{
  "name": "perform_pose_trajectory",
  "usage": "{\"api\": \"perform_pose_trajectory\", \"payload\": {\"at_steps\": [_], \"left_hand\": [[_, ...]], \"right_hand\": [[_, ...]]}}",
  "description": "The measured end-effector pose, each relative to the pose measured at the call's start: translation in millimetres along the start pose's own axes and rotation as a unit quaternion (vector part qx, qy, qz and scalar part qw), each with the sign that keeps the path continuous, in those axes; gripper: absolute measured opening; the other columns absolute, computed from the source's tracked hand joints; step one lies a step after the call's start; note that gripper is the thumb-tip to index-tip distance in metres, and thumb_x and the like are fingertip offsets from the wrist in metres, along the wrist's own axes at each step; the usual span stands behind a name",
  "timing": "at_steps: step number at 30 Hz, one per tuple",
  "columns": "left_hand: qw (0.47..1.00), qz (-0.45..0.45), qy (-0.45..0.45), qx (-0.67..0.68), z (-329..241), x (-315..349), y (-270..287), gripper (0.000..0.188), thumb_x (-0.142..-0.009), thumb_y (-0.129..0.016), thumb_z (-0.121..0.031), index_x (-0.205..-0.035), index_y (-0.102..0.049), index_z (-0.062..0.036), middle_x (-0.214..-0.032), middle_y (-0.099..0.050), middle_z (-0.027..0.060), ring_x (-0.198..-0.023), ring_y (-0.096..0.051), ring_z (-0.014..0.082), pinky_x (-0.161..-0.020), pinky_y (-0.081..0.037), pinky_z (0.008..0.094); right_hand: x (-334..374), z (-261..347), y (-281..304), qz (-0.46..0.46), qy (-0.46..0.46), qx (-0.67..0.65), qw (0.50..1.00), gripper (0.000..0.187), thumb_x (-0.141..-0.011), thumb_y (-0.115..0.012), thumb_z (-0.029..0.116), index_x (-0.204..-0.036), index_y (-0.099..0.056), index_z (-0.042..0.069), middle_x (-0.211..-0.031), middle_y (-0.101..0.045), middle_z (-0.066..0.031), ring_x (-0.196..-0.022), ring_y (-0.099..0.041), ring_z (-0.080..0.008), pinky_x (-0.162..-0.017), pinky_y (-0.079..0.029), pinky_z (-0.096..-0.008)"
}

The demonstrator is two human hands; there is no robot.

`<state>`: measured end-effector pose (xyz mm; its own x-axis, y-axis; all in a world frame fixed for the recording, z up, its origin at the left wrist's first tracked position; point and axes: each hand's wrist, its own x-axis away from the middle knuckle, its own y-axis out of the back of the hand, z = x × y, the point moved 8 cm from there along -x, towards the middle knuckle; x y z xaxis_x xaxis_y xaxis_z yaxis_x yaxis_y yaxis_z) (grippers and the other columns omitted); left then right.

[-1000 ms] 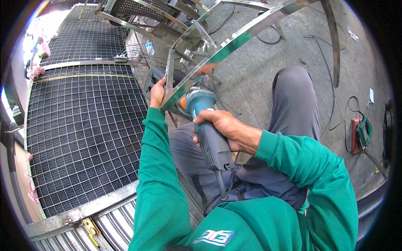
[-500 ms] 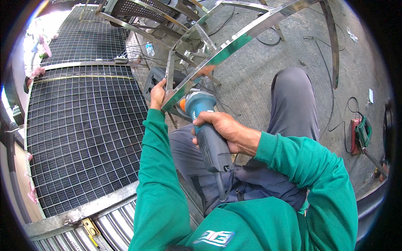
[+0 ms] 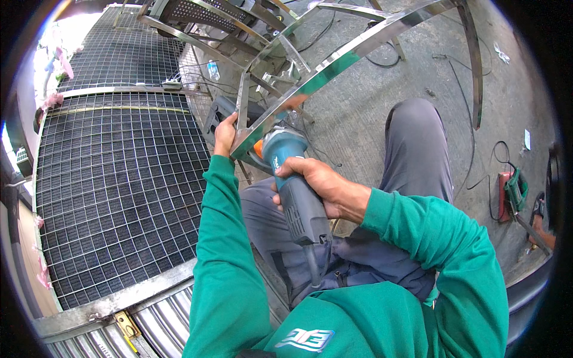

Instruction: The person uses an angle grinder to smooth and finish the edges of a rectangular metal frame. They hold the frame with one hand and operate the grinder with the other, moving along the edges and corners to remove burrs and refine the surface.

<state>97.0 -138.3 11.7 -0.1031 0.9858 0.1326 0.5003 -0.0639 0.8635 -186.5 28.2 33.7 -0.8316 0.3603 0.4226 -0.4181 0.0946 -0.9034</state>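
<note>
My right hand [image 3: 319, 185] is wrapped round the body of a teal and dark grey angle grinder [image 3: 287, 152]. Its head, with an orange part beside it, is close under the lower end of a shiny metal frame [image 3: 340, 65]; I cannot tell whether the disc touches the metal. With my left hand [image 3: 225, 134] I grip that same end of the frame, where a short upright bar meets the long polished one. The grinder's cord hangs from its rear toward my lap. The disc is mostly hidden behind the frame and the grinder's head.
A wire-mesh panel [image 3: 125, 185] over dark ribbed material stretches along my left. On the concrete floor lie a clear bottle [image 3: 213, 70], black cables [image 3: 459, 89] and a green and red power tool [image 3: 513, 190]. At the right edge a person's foot [image 3: 540, 230] shows.
Both hands and the grinder stay almost in place; the grinder has shifted very slightly. A person's foot at the right edge now shows more fully.
</note>
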Motion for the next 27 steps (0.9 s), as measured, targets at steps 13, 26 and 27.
{"api": "perform_pose_trajectory", "payload": {"at_steps": [13,26,27], "left_hand": [[1.0,0.001,0.007,0.008,-21,6,2,0.047,-0.111,-0.043,-0.034,-0.112,-0.082,-0.0073,-0.104,-0.081,0.0074,-0.097,-0.073,0.0176,-0.092,-0.052,0.0296],[0.998,0.017,0.041,0.046,21,-12,-6,0.045,-0.111,-0.043,-0.029,-0.117,-0.08,-0.005,-0.11,-0.081,0.009,-0.099,-0.074,0.0178,-0.093,-0.053,0.0293],[0.998,0.013,0.02,0.065,20,-13,-6,0.045,-0.111,-0.043,-0.029,-0.116,-0.08,-0.0048,-0.11,-0.081,0.0089,-0.099,-0.074,0.018,-0.094,-0.053,0.0294]], "right_hand": [[-5,-1,-1,0.027,-0.016,-0.023,0.999,0.035,-0.09,-0.072,0.022,-0.112,-0.057,0.0,-0.092,-0.067,-0.0115,-0.074,-0.074,-0.0247,-0.067,-0.065,-0.0426],[-8,2,-1,0.023,0.009,-0.02,0.999,0.04,-0.092,-0.069,0.023,-0.116,-0.052,-0.004,-0.099,-0.065,-0.0151,-0.078,-0.073,-0.0257,-0.07,-0.066,-0.0417],[-8,2,-1,0.017,0.013,-0.019,1.0,0.04,-0.092,-0.069,0.023,-0.116,-0.052,-0.004,-0.099,-0.065,-0.0151,-0.078,-0.073,-0.0257,-0.07,-0.066,-0.0415]]}}
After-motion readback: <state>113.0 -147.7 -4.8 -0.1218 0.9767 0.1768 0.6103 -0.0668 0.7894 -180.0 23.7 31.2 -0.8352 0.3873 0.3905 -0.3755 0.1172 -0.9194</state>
